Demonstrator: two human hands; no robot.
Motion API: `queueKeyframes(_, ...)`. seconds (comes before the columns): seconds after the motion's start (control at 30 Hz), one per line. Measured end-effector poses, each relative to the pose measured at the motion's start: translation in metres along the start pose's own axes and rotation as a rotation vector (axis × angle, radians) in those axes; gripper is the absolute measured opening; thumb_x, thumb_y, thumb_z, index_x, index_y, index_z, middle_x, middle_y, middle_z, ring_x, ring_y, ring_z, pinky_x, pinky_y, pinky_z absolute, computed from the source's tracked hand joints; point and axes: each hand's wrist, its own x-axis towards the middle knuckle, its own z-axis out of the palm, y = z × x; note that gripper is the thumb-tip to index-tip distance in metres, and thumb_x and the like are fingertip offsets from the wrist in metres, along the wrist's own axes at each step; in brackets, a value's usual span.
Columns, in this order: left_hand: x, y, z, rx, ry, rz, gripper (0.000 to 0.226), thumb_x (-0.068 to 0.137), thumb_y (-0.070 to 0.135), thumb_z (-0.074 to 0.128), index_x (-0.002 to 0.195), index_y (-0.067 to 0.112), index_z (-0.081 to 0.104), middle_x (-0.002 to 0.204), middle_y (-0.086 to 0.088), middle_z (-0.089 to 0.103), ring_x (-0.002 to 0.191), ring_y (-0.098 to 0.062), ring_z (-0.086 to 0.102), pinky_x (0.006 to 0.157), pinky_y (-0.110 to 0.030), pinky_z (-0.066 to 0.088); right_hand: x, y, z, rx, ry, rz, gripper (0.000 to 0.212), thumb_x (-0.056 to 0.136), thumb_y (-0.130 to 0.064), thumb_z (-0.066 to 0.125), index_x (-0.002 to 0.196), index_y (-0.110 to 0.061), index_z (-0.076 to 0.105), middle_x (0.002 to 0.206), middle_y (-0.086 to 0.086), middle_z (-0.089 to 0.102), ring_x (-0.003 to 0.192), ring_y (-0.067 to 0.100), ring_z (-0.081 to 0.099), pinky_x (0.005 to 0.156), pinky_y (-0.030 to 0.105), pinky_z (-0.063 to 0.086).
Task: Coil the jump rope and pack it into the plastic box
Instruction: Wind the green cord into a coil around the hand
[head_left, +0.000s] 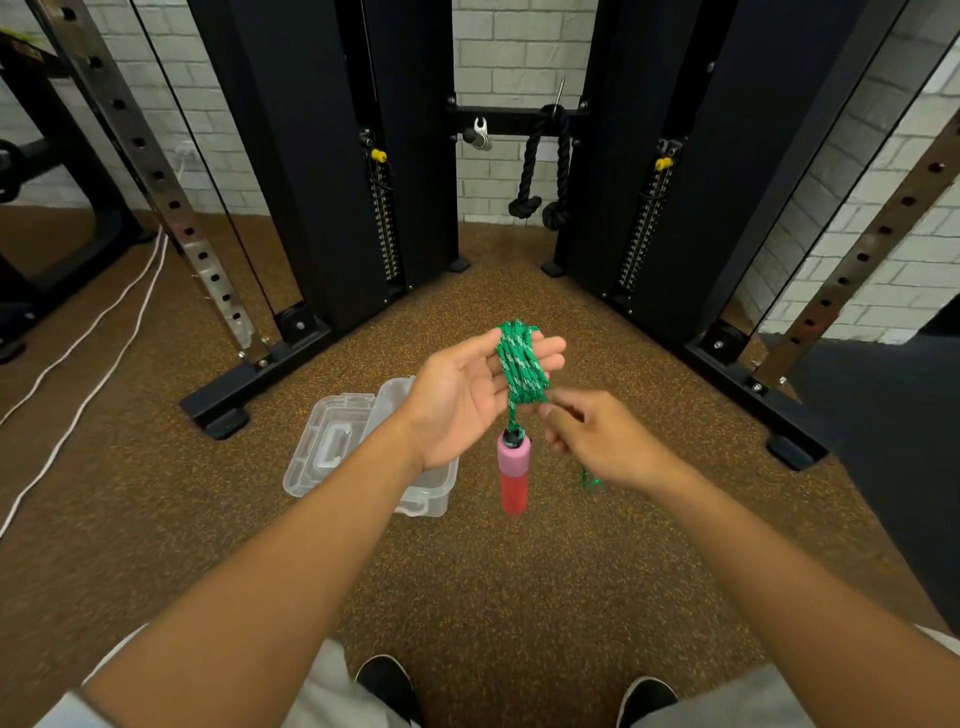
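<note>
The green jump rope (521, 364) is wound in several loops around the fingers of my left hand (467, 400), which is held palm up with fingers straight. A pink and red foam handle (514, 475) hangs from the coil just below that hand. My right hand (592, 436) pinches the free strand of rope right beside the coil; a short bit of green rope (589, 480) trails beneath it. The clear plastic box (426, 483) stands on the floor under my left wrist, with its clear lid (332, 441) lying open to its left.
Brown speckled rubber floor (519, 597) all around. Black cable machine columns (332, 156) and their base bars (249, 379) stand ahead on both sides. White cords (78, 353) run along the floor at left. My shoes (387, 686) show at the bottom.
</note>
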Motion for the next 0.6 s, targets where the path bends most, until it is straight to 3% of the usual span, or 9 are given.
queueKeyframes(0.13,0.001,-0.004,0.002,0.007,0.075,0.004,0.05,0.106,0.027,0.034,0.146,-0.004,0.04,0.142,-0.019,0.059,0.134,-0.028,0.056,0.116,-0.04,0.04,-0.002,-0.009,0.011,-0.047,-0.084,0.017,0.031,0.106,-0.028,0.052,0.082,-0.013,0.065,0.078,0.009,0.072,0.07,0.014,0.067,0.077,0.046,0.058)
queueKeyframes(0.3,0.003,-0.006,0.0,0.107,0.161,0.038,0.042,0.108,0.027,0.032,0.139,0.003,0.046,0.145,-0.017,0.057,0.136,-0.025,0.054,0.12,-0.042,0.034,-0.008,-0.021,0.008,-0.102,-0.107,-0.025,0.029,0.104,-0.032,0.057,0.085,-0.015,0.071,0.067,0.001,0.068,0.055,0.004,0.059,0.057,0.026,0.049)
queueKeyframes(0.37,0.004,-0.008,-0.002,0.208,0.162,0.024,0.039,0.108,0.029,0.029,0.136,0.008,0.048,0.147,-0.014,0.056,0.136,-0.023,0.053,0.121,-0.042,0.033,-0.012,-0.026,0.006,-0.088,-0.096,-0.049,0.032,0.102,-0.032,0.059,0.087,-0.007,0.072,0.062,-0.001,0.063,0.048,0.002,0.051,0.05,0.019,0.041)
queueKeyframes(0.5,0.005,-0.013,-0.002,0.375,0.147,0.012,0.045,0.11,0.034,0.023,0.136,0.01,0.051,0.146,-0.011,0.057,0.135,-0.019,0.054,0.114,-0.033,0.042,-0.016,-0.032,-0.002,-0.065,-0.047,-0.146,0.04,0.097,-0.031,0.063,0.078,0.004,0.063,0.06,0.013,0.051,0.052,0.01,0.04,0.051,0.021,0.033)
queueKeyframes(0.6,0.003,-0.013,0.002,0.474,0.134,0.019,0.045,0.11,0.037,0.021,0.12,0.019,0.06,0.14,-0.01,0.062,0.131,-0.018,0.058,0.103,-0.024,0.049,-0.019,-0.036,-0.01,-0.033,-0.001,-0.185,0.032,0.092,-0.029,0.063,0.075,-0.002,0.066,0.066,0.018,0.061,0.053,0.013,0.047,0.056,0.023,0.041)
